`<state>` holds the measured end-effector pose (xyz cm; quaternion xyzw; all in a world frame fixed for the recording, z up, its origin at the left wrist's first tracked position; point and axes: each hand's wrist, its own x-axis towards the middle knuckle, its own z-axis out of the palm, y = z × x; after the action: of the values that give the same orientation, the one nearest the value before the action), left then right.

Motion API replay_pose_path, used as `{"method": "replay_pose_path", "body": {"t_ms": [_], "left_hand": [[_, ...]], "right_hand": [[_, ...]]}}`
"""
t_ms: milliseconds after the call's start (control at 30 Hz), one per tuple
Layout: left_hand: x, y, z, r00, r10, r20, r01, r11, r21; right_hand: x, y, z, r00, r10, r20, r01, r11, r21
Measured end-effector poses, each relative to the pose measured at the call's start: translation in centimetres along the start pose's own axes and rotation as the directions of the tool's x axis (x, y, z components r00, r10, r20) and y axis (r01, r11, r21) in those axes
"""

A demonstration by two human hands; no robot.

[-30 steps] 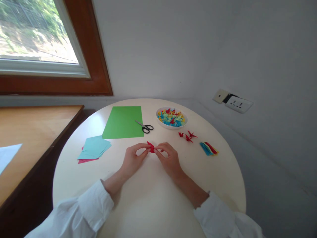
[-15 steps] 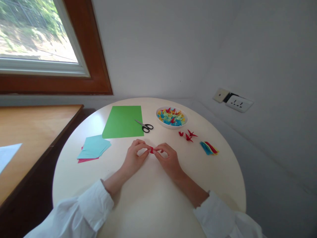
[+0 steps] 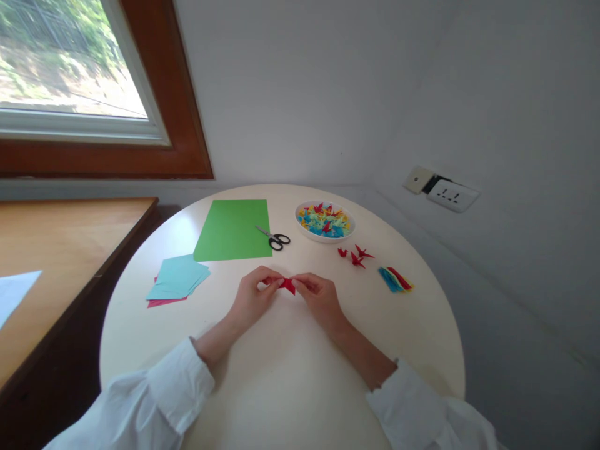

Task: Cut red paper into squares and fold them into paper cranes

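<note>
Both ends of a small piece of red paper point(image 3: 289, 285) are pinched over the round table point(image 3: 281, 387), by the left hand point(image 3: 250, 297) from nine o'clock and by the right hand point(image 3: 323, 301) from three, presumably so that it can be kept steady. From the paper, scissors point(image 3: 271, 237) are laid near twelve, a bowl point(image 3: 323, 239) of paper birds point(image 3: 327, 228) is set at one, and loose red birds point(image 3: 357, 260) are grouped at two, apparently within reach but out of the hands' way.

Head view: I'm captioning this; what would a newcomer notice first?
Probably the green sheet, far across the table, scissors across its right edge. Next, the bowl of colourful paper, right of it. Then, near the centre, red paper pinched by left hand and right hand.
</note>
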<state>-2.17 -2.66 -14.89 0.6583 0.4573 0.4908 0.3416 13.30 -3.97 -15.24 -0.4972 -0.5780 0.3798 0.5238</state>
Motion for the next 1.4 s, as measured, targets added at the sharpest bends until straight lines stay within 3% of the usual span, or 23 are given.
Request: {"method": "replay_pose_path", "body": {"t_ms": [133, 567, 733, 1000, 1400], "left_hand": [[0.0, -0.1, 0.1, 0.998, -0.06, -0.017, 0.059, 0.997, -0.058], [-0.2, -0.4, 0.5, 0.983, -0.113, 0.145, 0.134, 0.981, -0.141], [-0.2, -0.5, 0.6, 0.973, -0.132, 0.191, 0.162, 0.974, -0.155], [0.2, -0.6, 1.0, 0.974, -0.133, 0.183, 0.183, 0.939, -0.293], [0.7, 0.5, 1.5, 0.957, -0.265, 0.122, 0.288, 0.922, -0.257]], "right_hand": [[-0.1, 0.0, -0.1, 0.999, -0.045, -0.008, 0.044, 0.996, -0.079], [-0.2, 0.3, 0.0, 0.993, -0.114, 0.018, 0.116, 0.983, -0.145], [-0.1, 0.6, 0.2, 0.996, -0.026, 0.082, 0.031, 0.998, -0.051], [0.5, 0.8, 0.4, 0.996, 0.071, 0.063, -0.076, 0.994, 0.081], [1.5, 0.7, 0.4, 0.987, 0.154, 0.045, -0.16, 0.958, 0.238]]}}
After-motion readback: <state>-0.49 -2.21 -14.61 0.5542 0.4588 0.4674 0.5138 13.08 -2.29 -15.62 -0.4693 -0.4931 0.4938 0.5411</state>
